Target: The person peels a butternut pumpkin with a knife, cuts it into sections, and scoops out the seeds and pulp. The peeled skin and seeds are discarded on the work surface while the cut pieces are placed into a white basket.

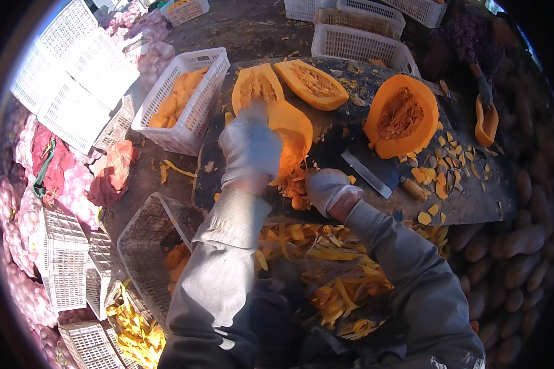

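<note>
On a dark work board (328, 133) lie halved, peeled pumpkins. My left hand (250, 145), in a white knit glove and blurred, is over the left side of a pumpkin half (295, 120); its fingers and anything in them are hidden. My right hand (328, 189), gloved too, is curled beside a clump of pumpkin pulp and seeds (296, 189); its grip is not clear. Beyond my hands are a pumpkin half (258, 85) with stringy pulp and a second one (311, 85). Further right stands a larger half (401, 115). A cleaver (369, 173) with a wooden handle lies right of my right hand.
A white plastic crate (184, 101) of pumpkin pieces stands left of the board, a dirty crate (152, 240) below it. Peelings (341, 276) lie under the near edge. Across the board at right, a co-worker's gloved hand (484, 92) touches a pumpkin piece (485, 122).
</note>
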Available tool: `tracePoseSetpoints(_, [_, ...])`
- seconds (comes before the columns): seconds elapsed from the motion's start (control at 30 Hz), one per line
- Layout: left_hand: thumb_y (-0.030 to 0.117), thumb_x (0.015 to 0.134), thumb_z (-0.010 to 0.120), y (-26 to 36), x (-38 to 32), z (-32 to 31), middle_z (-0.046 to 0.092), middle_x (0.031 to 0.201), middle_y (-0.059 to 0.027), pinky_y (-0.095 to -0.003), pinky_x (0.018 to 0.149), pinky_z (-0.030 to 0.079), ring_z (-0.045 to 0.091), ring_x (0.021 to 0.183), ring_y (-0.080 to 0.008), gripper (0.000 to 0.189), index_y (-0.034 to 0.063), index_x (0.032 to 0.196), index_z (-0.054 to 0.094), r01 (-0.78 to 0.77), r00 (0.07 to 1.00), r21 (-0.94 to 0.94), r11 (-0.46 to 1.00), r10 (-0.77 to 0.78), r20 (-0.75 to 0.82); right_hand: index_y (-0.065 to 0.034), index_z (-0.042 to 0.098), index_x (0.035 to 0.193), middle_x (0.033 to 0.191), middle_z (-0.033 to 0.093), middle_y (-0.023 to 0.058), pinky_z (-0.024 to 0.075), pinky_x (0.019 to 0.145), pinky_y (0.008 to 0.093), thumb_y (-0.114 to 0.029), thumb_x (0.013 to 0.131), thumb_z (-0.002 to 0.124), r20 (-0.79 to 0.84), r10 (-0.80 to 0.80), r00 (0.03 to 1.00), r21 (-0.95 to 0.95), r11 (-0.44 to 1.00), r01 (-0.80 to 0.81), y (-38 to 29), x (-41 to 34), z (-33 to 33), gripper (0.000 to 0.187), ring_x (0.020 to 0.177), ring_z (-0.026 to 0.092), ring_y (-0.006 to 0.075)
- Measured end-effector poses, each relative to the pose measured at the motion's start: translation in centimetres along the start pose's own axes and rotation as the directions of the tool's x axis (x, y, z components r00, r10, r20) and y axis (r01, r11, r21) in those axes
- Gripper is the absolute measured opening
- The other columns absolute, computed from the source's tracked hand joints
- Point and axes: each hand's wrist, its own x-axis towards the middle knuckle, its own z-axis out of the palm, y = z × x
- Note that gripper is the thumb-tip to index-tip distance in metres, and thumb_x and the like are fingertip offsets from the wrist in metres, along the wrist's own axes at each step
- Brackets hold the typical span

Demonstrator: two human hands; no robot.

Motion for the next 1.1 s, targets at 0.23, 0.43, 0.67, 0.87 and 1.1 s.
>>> tracePoseSetpoints(0.23, [0.024, 0.083, 0.079, 0.9, 0.3, -0.3, 0.073, 0.115, -0.0185, -0.047, 0.088, 0.058, 0.073, 0.104, -0.0391, 0.054, 0.008, 0.131, 0.063, -0.001, 1.0, 0.021, 1.0, 0.001, -0.001, -0.0009, 0.065, 0.107, 0.094, 0.075, 0.0216, 0.0591, 0.081, 0.0453, -0.011, 0.092, 0.062, -0.476, -0.045, 0.878, -0.074, 0.997, 0.011, 1.8, 2.4, -2.0, 0.018, 0.094, 0.074, 0.0393])
tracePoseSetpoints(0.43, [0.023, 0.083, 0.078, 0.1, 0.2, 0.1, 0.073, 0.115, -0.0193, -0.0484, 0.088, 0.058, 0.073, 0.102, -0.0404, 0.051, 0.0083, 0.129, 0.063, -0.028, 1.0, -0.025, 0.999, 0.028, -0.009, -0.0013, 0.067, 0.109, 0.1, 0.075, 0.022, 0.059, 0.085, 0.0437, -0.012, 0.094, 0.06, -0.463, 0.0, 0.886, -0.072, 0.997, -0.037, 2.8, 5.3, 1.4, 0.021, 0.098, 0.074, 0.0372])
tracePoseSetpoints(0.67, [0.023, 0.083, 0.078, 1.1, 0.4, 1.0, 0.073, 0.113, -0.0197, -0.0483, 0.087, 0.058, 0.073, 0.102, -0.04, 0.052, 0.0096, 0.131, 0.063, 0.008, 0.998, -0.046, 0.999, -0.006, 0.055, -0.0013, 0.068, 0.112, 0.104, 0.076, 0.0216, 0.0595, 0.087, 0.0433, -0.014, 0.097, 0.056, -0.155, -0.031, 0.987, -0.299, 0.954, -0.017, 4.6, 4.9, 0.9, 0.023, 0.102, 0.075, 0.0353])
tracePoseSetpoints(0.87, [0.02, 0.084, 0.076, 0.3, 0.4, -1.8, 0.073, 0.114, -0.0192, -0.0471, 0.088, 0.058, 0.073, 0.103, -0.0394, 0.051, 0.0077, 0.132, 0.064, 0.003, 0.998, -0.02, 1.0, -0.002, 0.067, -0.0025, 0.064, 0.108, 0.098, 0.075, 0.0227, 0.0597, 0.077, 0.0455, -0.011, 0.093, 0.061, -0.497, -0.073, 0.864, -0.162, 0.987, -0.011, 1.5, 4.2, -0.2, 0.017, 0.091, 0.075, 0.0388])
tracePoseSetpoints(1.1, [0.018, 0.083, 0.073, 1.3, 0.4, -1.8, 0.073, 0.112, -0.0193, -0.0478, 0.086, 0.058, 0.073, 0.102, -0.0391, 0.051, 0.0081, 0.132, 0.064, 0.012, 0.998, -0.023, 1.0, -0.011, 0.06, -0.0025, 0.067, 0.109, 0.101, 0.075, 0.0227, 0.0586, 0.085, 0.0455, -0.012, 0.095, 0.058, -0.501, 0.017, 0.865, -0.08, 0.995, -0.066, 3.7, 6.2, 2.4, 0.019, 0.099, 0.074, 0.0385])
